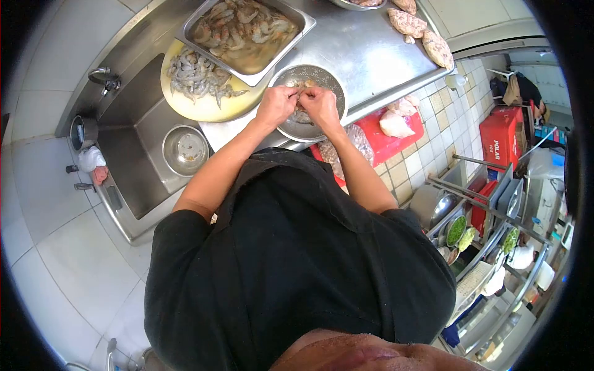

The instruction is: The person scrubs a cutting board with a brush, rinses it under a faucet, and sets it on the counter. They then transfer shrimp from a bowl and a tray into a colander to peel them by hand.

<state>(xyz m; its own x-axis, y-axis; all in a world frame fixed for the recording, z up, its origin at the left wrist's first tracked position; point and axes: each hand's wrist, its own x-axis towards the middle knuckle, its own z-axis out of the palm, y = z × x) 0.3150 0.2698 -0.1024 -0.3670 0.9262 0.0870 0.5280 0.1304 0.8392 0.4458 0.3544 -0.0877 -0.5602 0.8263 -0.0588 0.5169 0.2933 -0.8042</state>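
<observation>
My left hand (276,106) and my right hand (319,106) meet over a metal colander (337,86) at the counter's near edge. Their fingers are pinched together on a shrimp (300,99), mostly covered by the fingertips. Shrimp shells or pieces show in the colander beneath. Left of it, a pile of grey shrimp (197,75) lies on a round yellow cutting board (216,112). Behind, a rectangular steel pan (304,23) holds whole shrimp in brownish liquid, and its corner overlaps the board.
A steel sink (133,154) with a metal bowl (185,150) is on the left. Filled bags (408,23) lie at the counter's far right. Below the counter, a red surface (377,139) carries plastic bags. Shelving with containers (489,216) and a red cooler (498,139) stand right.
</observation>
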